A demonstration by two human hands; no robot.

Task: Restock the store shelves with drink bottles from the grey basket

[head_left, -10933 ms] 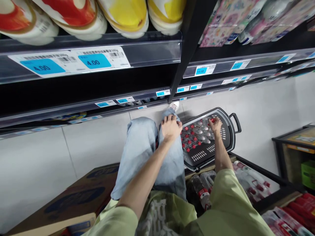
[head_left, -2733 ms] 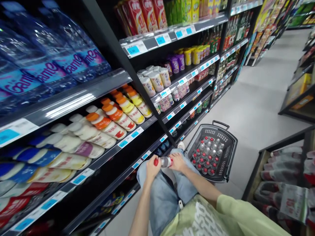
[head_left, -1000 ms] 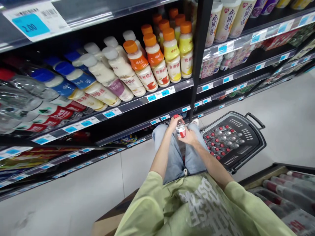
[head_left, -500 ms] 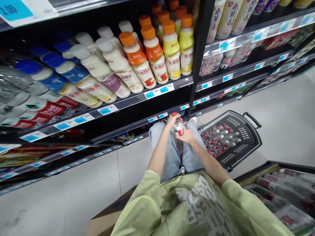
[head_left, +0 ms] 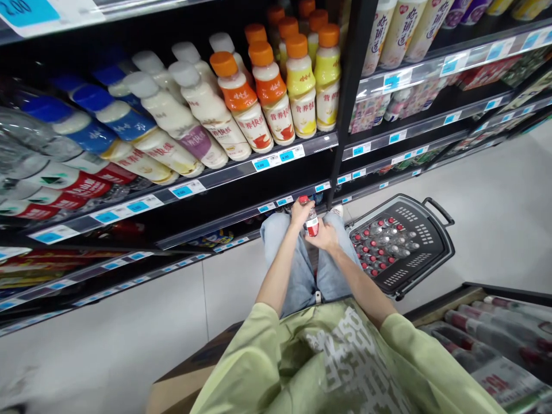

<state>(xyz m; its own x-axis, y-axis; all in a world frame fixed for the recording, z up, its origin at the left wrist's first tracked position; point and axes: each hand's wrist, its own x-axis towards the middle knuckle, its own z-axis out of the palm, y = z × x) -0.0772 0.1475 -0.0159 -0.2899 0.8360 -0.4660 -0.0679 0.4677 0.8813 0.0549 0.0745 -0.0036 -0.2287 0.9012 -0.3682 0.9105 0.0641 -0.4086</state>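
A small clear water bottle (head_left: 310,219) with a red cap and red label is upright above my knees, gripped by both hands. My left hand (head_left: 299,212) wraps its upper part near the cap. My right hand (head_left: 325,238) closes round its lower part. Just right of my knees, a black shopping basket (head_left: 435,241) on the floor holds several more red-capped bottles (head_left: 383,244). I am seated, in light blue jeans (head_left: 302,270) and a pale green shirt.
Black store shelves fill the left and top, carrying milk-drink bottles (head_left: 259,98) with orange, white and blue caps and blue price tags (head_left: 276,156). A display bin of shrink-wrapped bottle packs (head_left: 495,345) stands at the lower right. A cardboard box (head_left: 172,391) lies under me. Pale floor tiles run along the aisle.
The bottle, lying sideways between my hands 2.7 s ago, now stands upright. Over the last second both hands and the bottle have barely shifted. The view has tilted slightly.
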